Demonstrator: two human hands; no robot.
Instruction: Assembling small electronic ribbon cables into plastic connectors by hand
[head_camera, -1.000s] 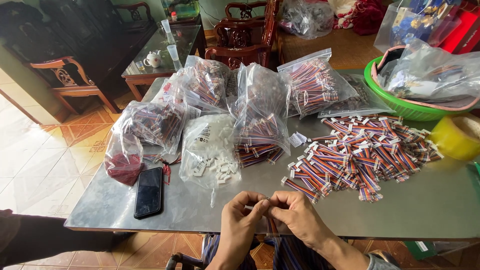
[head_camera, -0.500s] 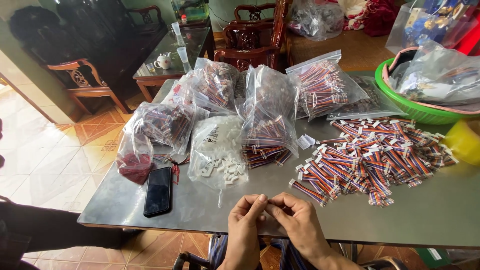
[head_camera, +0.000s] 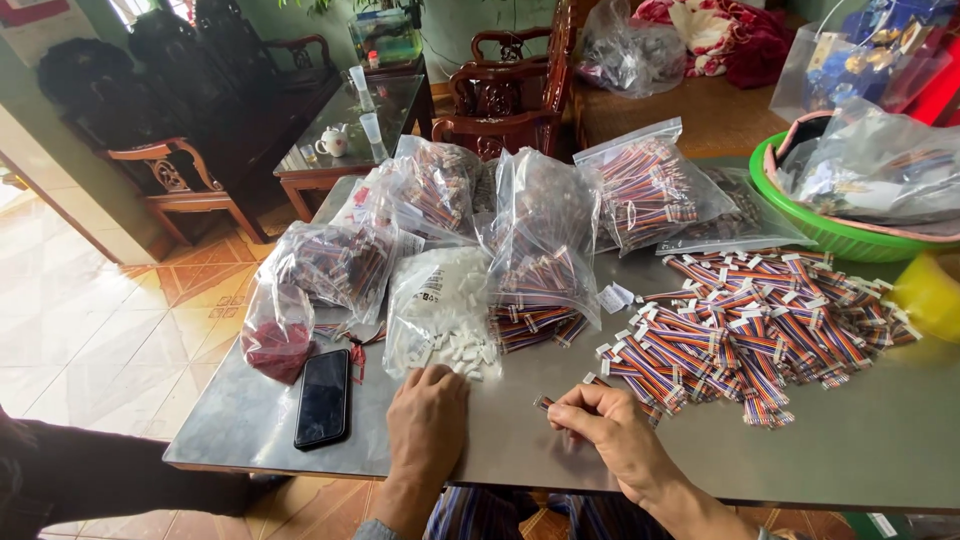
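My left hand (head_camera: 428, 412) rests palm down on the grey table (head_camera: 860, 440), fingertips at a spill of small white plastic connectors (head_camera: 462, 350) from a clear bag (head_camera: 432, 300). Whether it grips one I cannot tell. My right hand (head_camera: 605, 425) pinches a short striped ribbon cable (head_camera: 545, 403) just above the table, near the front edge. A big loose pile of the same striped cables (head_camera: 755, 335) lies to the right of it.
Several clear bags of cables (head_camera: 545, 250) stand mid-table. A black phone (head_camera: 323, 397) lies at the left front beside a bag of dark red parts (head_camera: 277, 335). A green basin (head_camera: 815, 225) and a yellow tape roll (head_camera: 930, 290) sit at the right. Wooden chairs and a glass side table (head_camera: 345, 120) stand behind.
My hands were together, working one cable. Now the left hand has moved away to the white connectors, while the right keeps the cable.
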